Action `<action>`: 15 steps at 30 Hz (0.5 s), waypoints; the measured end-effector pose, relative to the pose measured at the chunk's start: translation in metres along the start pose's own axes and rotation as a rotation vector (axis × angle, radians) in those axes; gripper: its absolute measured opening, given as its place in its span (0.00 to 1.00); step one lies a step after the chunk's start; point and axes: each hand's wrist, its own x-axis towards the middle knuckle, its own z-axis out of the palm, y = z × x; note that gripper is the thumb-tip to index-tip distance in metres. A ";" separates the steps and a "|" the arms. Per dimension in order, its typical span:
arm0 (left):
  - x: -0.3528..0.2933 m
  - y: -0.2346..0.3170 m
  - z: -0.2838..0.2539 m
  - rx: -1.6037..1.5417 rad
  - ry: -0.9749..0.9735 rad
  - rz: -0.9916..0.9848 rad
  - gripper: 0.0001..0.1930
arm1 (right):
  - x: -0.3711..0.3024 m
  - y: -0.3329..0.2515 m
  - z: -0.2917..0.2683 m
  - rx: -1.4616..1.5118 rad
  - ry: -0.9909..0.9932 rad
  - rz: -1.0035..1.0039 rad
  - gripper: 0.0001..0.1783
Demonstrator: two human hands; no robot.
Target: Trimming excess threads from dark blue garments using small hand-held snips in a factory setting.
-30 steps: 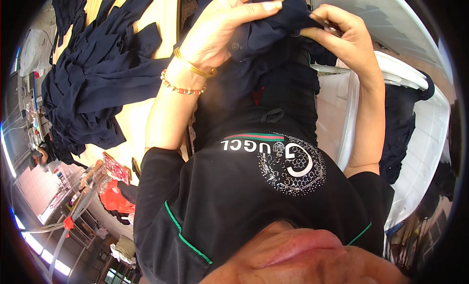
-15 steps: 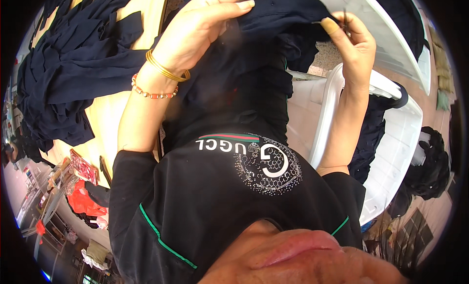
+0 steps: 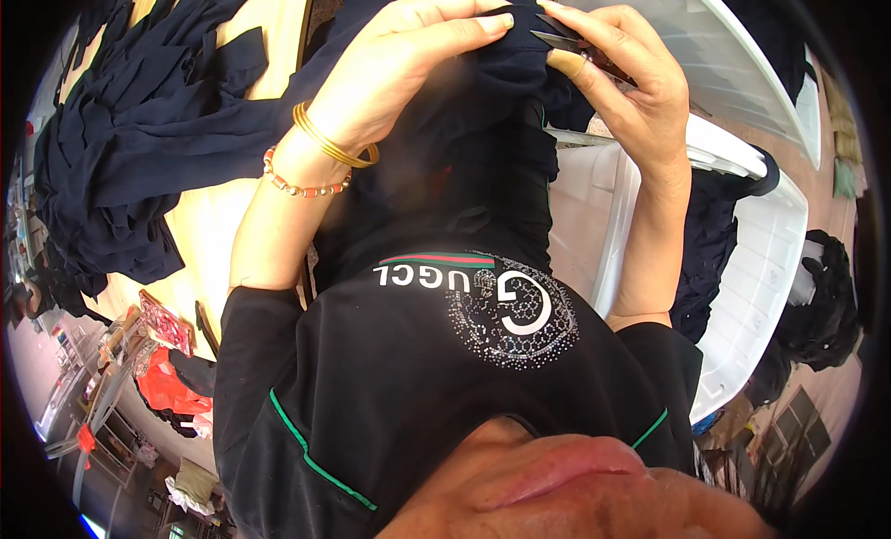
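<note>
My left hand (image 3: 408, 57) pinches a dark navy garment (image 3: 520, 31) between thumb and fingers. Gold bangles and a beaded bracelet circle that wrist. Close by on the right, my right hand (image 3: 640, 75) is closed round small thread snips (image 3: 566, 43). Their two pointed blades stand apart and reach leftward at the cloth edge. Whether they touch a thread is too small to tell. A yellowish cover sits on the right thumb's tip. The rest of the garment drapes over my lap, dark against my black shirt.
A pile of navy garments (image 3: 121, 159) covers much of the pale wooden table (image 3: 218, 228) on the left. White plastic bins stand on the right: one bin (image 3: 742, 307) holds navy cloth, another (image 3: 650, 24) stands farther off. A black bag (image 3: 821, 307) lies on the floor beyond.
My right hand has moved left with the snips, close to my left hand. The left hand has shifted slightly right, and less cloth shows between the hands.
</note>
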 end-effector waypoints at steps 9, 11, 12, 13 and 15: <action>0.003 -0.004 0.001 0.006 -0.022 0.004 0.15 | -0.002 0.007 -0.004 -0.043 -0.005 -0.062 0.21; 0.003 -0.008 0.005 0.003 -0.004 0.028 0.15 | 0.000 0.003 0.004 0.156 0.044 0.068 0.21; 0.004 -0.010 0.010 0.052 0.022 0.092 0.14 | 0.001 0.002 0.007 0.357 0.093 0.199 0.20; 0.004 -0.012 0.013 0.102 0.048 0.155 0.14 | 0.000 0.003 0.007 0.359 0.092 0.197 0.20; 0.003 -0.015 0.016 0.191 0.043 0.207 0.13 | -0.003 0.005 0.005 0.455 -0.080 0.331 0.12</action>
